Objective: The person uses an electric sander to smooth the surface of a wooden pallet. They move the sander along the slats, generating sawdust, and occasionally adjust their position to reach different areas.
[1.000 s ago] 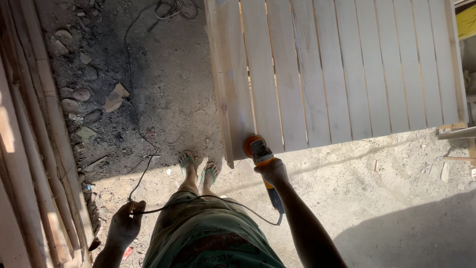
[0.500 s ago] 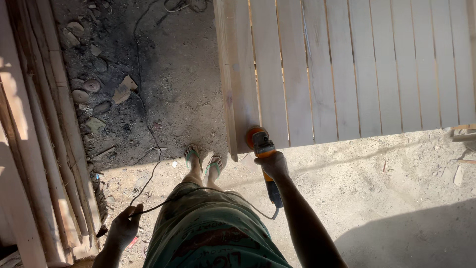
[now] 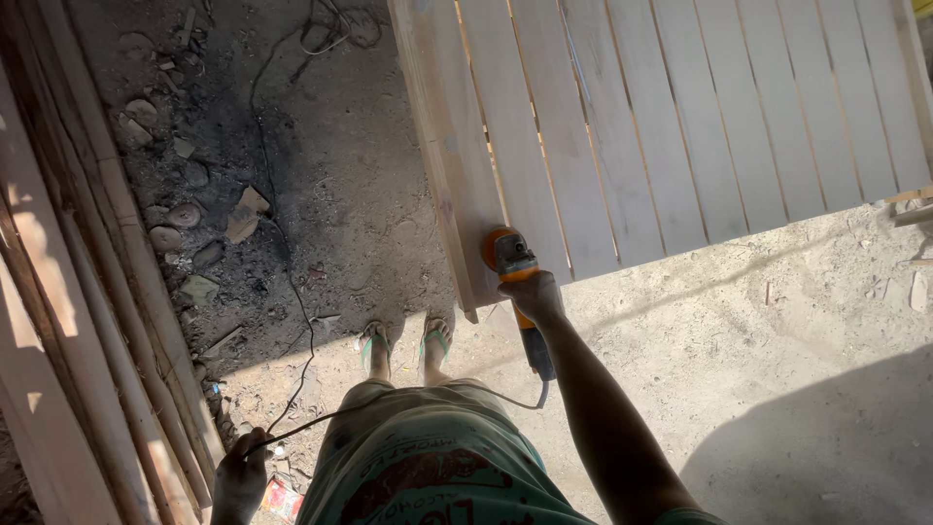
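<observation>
I see the right hand [image 3: 533,297] wrapped tight around an orange grinder [image 3: 515,277], its head pressed on the near end of the slatted panel [image 3: 661,126], on the second board from the panel's left edge; I judge the sanding step is under way at that corner. The left hand [image 3: 241,473], well left of the panel and low, pinches the black cord [image 3: 389,397] closed in its fingers, keeping it off the dirt ground [image 3: 777,369] by the feet [image 3: 406,342]. Next I would want firm even pressure, the head flat on the board, and slack in the cord.
</observation>
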